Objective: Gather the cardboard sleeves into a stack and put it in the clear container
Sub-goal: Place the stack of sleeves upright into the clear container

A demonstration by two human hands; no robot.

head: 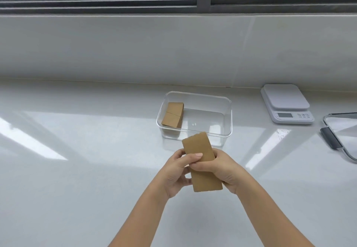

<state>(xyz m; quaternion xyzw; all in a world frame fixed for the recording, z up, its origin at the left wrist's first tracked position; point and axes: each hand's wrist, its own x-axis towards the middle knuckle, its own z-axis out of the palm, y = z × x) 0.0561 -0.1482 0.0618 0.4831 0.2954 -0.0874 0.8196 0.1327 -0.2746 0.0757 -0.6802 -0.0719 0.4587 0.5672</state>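
Observation:
A stack of brown cardboard sleeves [201,148] is held above the white counter, just in front of the clear container [228,111]. My left hand [173,171] grips its left side with the thumb across the top face. My right hand [222,169] wraps its right side. The stack's far end tilts toward the container's near wall. Inside the container, another stack of cardboard sleeves [172,114] leans against the left wall; the remaining floor of the container is bare.
A white kitchen scale [287,103] stands at the right near the back wall. A clear lid with a dark latch [342,134] lies at the far right edge. A tiled wall and window rise behind the counter.

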